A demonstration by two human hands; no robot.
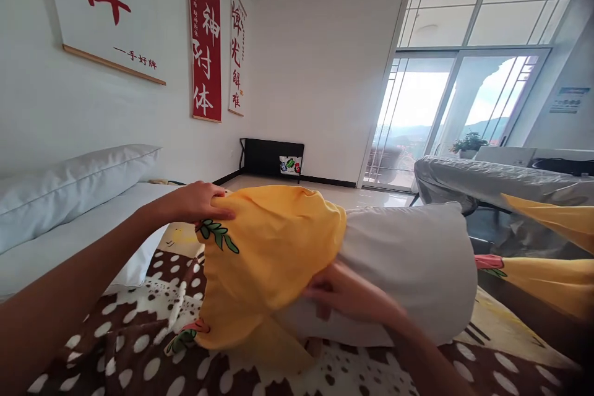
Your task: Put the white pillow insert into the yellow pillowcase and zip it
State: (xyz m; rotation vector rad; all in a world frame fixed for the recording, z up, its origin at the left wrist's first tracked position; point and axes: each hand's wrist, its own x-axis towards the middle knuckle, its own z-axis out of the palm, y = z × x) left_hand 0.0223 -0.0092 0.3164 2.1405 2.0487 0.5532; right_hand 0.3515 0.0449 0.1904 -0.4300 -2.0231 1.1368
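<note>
A yellow pillowcase [273, 241] with green leaf prints covers the left part of a white pillow [413, 266], whose right part is bare. My left hand [199, 201] is closed on the pillowcase's upper left corner, thumb in front of the cloth. Lower down, my right hand [338, 294] has its fingers bent at the pillowcase's open edge, against the pillow. They look pinched on that edge, though the fingertips are partly hidden and slightly blurred. The pillow lies across a brown-and-white spotted blanket [153, 359].
White pillows [74, 185] lie stacked on the left by the wall. More yellow cloth [547, 278] with a pink print shows at the right edge. Beyond it stands a table wrapped in plastic [492, 173]. A black folded frame [264, 158] leans at the back wall, left of the glass door [417, 111].
</note>
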